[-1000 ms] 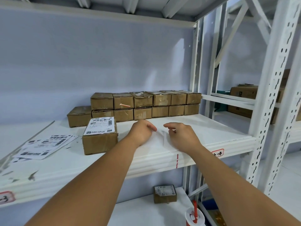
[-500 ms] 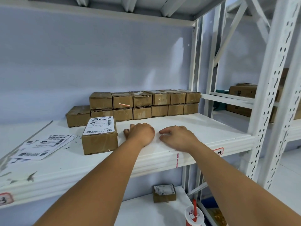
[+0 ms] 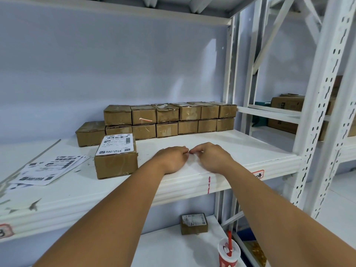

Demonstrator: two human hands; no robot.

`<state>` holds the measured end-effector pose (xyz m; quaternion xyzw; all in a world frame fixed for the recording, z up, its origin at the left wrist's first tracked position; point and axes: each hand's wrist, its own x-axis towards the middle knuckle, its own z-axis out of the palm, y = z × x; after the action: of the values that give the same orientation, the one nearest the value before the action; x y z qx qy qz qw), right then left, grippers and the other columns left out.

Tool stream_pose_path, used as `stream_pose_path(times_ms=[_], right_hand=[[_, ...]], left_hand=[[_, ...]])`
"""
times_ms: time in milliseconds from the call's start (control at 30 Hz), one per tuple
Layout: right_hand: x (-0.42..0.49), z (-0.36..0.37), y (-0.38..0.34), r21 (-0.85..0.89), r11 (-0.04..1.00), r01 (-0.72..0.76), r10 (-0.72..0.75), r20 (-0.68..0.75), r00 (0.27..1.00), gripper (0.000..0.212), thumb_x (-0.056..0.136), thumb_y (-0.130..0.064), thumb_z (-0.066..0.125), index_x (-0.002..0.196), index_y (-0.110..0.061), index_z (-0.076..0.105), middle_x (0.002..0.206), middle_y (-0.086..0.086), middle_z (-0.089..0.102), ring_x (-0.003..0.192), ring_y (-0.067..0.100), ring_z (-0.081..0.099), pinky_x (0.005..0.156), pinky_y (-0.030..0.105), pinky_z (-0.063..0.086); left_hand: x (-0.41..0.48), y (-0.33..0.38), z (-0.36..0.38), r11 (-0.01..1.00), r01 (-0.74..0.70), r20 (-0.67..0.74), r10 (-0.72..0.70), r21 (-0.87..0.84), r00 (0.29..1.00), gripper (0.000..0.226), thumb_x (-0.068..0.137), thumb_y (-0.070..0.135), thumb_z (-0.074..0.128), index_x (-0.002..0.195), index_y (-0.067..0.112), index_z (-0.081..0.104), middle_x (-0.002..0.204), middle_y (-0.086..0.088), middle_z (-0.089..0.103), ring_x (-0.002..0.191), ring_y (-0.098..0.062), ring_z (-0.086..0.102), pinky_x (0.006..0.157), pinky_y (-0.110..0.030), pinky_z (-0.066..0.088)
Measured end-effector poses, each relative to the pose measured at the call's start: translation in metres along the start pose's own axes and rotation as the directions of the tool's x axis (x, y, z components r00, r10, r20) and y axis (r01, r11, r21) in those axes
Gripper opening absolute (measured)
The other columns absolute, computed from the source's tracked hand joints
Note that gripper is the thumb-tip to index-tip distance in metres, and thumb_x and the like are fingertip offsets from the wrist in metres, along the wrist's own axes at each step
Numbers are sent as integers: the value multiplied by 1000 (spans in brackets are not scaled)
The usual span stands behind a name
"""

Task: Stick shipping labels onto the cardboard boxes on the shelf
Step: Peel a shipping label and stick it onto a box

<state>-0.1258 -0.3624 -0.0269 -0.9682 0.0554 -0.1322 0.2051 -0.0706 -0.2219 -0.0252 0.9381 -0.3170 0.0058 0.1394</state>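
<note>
Reaching forward over the white shelf (image 3: 221, 139), both bare forearms stretch from the bottom of the view, palms down, and meet near the shelf's front edge. The left hand (image 3: 171, 158) and right hand (image 3: 212, 156) rest on the surface with fingers curled in, fingertips almost touching each other; whether they pinch anything between them cannot be told. Against the back wall stands a stack of cardboard boxes (image 3: 169, 118), brown, taped, in two rows, their tops bare. Just left of the left hand sits a labelled box (image 3: 116, 157), apart from the stack, with a white barcode label covering its top. Further left, loose shipping labels (image 3: 48, 168) lie fanned flat on the shelf, printed side up, well apart from both hands.
</note>
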Motion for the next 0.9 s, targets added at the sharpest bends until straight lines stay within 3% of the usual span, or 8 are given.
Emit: stream_pose_path(times_ms=[100,200,367,533,633,700,800,900], right_hand=[[0,1,1,1,1000,2,-2,-22,1000,41,96,-14,38,123,-36,61,135,-10,54,122,19,49,97,32,42],[-1,2,0,-10,1000,-5,5,-49,999,34,98,-27,40,125,-32,59,135,-9,54,123,19,48,97,31,41],[0,4,-1,-49,999,-19,17,-46,999,34,98,-31,39,126,-32,58,134,-7,55,121,20,50,95,31,41],[-4,1,-6,-12,1000,-20,20,-68,998,35,101,-32,37,130,-29,55,136,-4,55,122,22,50,98,32,41],[-11,-3,-10,91,996,-15,32,-188,982,34,102,-25,36,129,-20,57,130,5,60,118,26,52,97,34,42],[-15,-5,-17,148,989,-9,47,-256,965,33,102,-21,36,128,-17,57,128,8,61,116,28,53,96,34,42],[-21,-4,-31,162,987,15,41,-340,940,32,101,-18,39,126,-17,59,123,8,63,112,27,56,95,35,45],[-24,2,-47,121,992,-15,57,-344,937,33,97,-15,41,121,-22,62,121,6,64,108,26,59,91,35,49]], left_hand=[[2,0,2,998,21,11,-22,52,1000,46,103,34,21,146,22,30,156,4,22,143,-16,20,116,-37,17],[4,-3,3,994,61,9,-62,93,998,49,102,37,20,149,22,23,158,4,15,145,-14,14,117,-36,15],[0,-1,1,997,69,-18,-69,40,997,49,102,38,24,147,18,28,156,-1,22,142,-19,21,115,-34,19],[-8,5,-2,988,10,-276,-53,-155,960,43,101,25,36,142,11,38,149,-9,37,137,-23,31,110,-26,22],[-20,9,-6,978,-30,-414,-58,-204,909,40,99,13,38,138,9,44,143,-11,43,130,-24,40,104,-26,29],[-32,10,-7,988,-45,-450,-27,-148,892,42,94,3,39,135,8,47,140,-12,46,126,-26,44,101,-30,36],[-53,10,-14,995,-50,-430,80,81,899,47,87,-7,39,131,6,49,135,-12,48,121,-28,46,94,-37,44],[-74,-2,-30,975,-65,-447,156,213,881,50,84,-11,39,130,5,50,134,-12,49,121,-28,47,93,-40,46]])
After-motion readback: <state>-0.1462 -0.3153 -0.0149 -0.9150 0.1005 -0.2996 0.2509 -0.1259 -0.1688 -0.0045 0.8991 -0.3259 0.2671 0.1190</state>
